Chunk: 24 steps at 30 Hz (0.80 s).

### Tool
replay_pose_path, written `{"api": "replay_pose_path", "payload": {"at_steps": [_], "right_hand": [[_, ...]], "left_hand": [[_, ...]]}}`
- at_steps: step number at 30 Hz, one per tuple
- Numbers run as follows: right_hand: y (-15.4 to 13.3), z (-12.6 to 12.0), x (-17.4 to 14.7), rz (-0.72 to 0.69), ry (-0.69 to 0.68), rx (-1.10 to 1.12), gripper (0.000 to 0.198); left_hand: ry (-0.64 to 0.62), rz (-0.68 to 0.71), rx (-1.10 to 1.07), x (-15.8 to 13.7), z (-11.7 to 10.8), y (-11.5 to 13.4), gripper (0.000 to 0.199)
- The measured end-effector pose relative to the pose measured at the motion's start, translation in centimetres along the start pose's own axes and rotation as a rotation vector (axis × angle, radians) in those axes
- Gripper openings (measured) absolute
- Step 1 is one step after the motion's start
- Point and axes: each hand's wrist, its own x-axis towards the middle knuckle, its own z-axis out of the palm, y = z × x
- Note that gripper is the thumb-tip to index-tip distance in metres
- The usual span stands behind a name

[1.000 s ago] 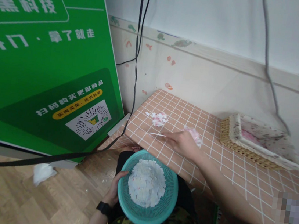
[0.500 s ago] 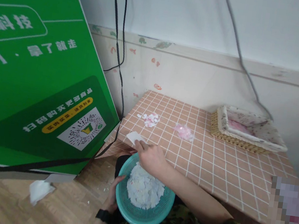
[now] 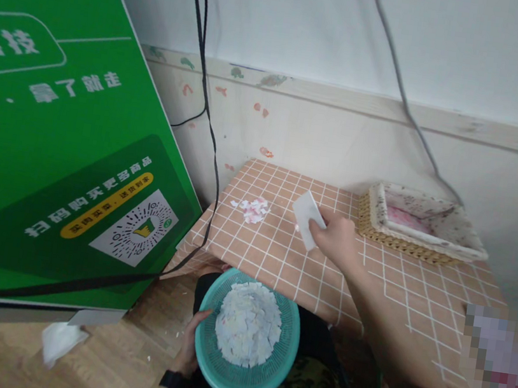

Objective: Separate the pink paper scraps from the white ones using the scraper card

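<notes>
Checked cloth covers the worktop (image 3: pixel 399 291), with a green cabinet (image 3: pixel 52 158) at 10 o'clock from the teal colander (image 3: pixel 286 345). A black strap (image 3: pixel 82 283) loops across the cabinet and the worktop's edge at 11 o'clock. The person's left hand (image 3: pixel 191 342) grips the colander's rim at 9 o'clock; a mound of white scraps (image 3: pixel 249 324) fills its middle. At 1 o'clock, the right hand (image 3: pixel 337 234) pinches 1 tilted white card (image 3: pixel 307 219). Paper bits (image 3: pixel 255 210) lie at 12 o'clock, a lined wicker basket (image 3: pixel 401 245) at 2 o'clock.
</notes>
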Motion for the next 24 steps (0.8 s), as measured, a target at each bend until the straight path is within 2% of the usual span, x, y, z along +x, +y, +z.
{"api": "replay_pose_path", "payload": {"at_steps": [5, 9, 16, 24], "right_hand": [[-2.8, 3.6, 3.8, 0.034, -0.029, 0.108, 0.033], [-3.7, 6.2, 6.3, 0.078, -0.058, 0.146, 0.034], [-3.0, 6.9, 7.8, 0.058, -0.153, 0.116, 0.034], [-1.6, 7.6, 7.9, 0.077, -0.104, 0.190, 0.032]], "left_hand": [[0.031, 0.020, -0.008, 0.0, 0.4, 0.0, 0.018], [0.043, 0.048, 0.011, 0.1, 0.4, -0.1, 0.014], [-0.008, 0.025, -0.006, 0.3, -0.2, 0.0, 0.018], [-0.050, 0.012, -0.022, 0.8, -0.7, -0.2, 0.019]]}}
